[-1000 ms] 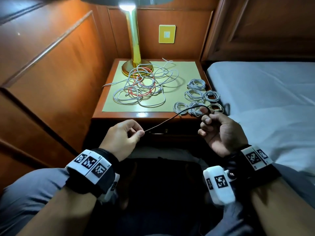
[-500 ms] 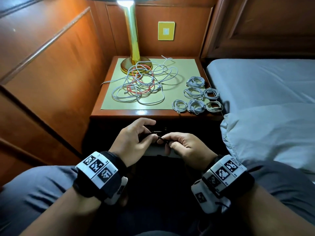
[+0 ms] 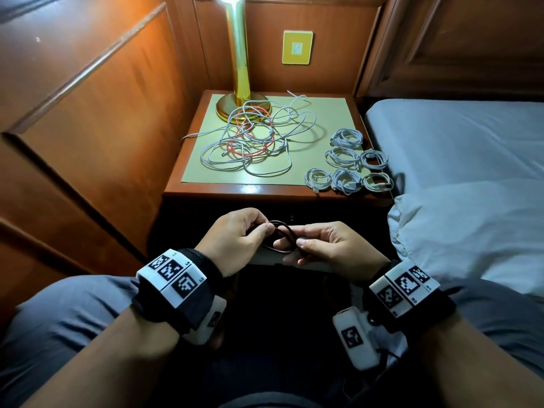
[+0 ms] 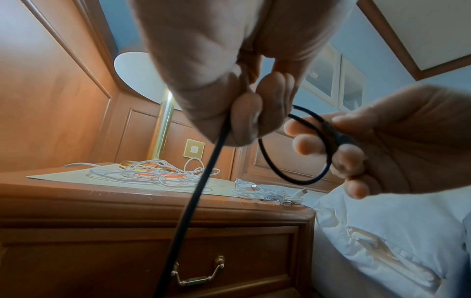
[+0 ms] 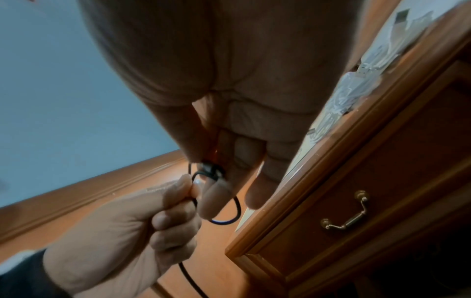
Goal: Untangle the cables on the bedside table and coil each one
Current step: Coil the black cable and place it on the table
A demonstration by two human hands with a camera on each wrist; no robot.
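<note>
Below the counter's (image 3: 265, 192) front edge, over the lap, both hands work one black cable (image 3: 284, 235). The left hand (image 3: 237, 240) pinches its run, which hangs down past the drawer, while the right hand (image 3: 329, 248) pinches the plug end with a first small loop formed around its fingers (image 4: 305, 144). Six white coils (image 3: 347, 163) lie finished near the counter's right edge, just beside the bed (image 3: 459, 142). A tangle (image 3: 253, 139) of white and red cables remains by the lamp base (image 3: 232, 106), so several cables seem left.
</note>
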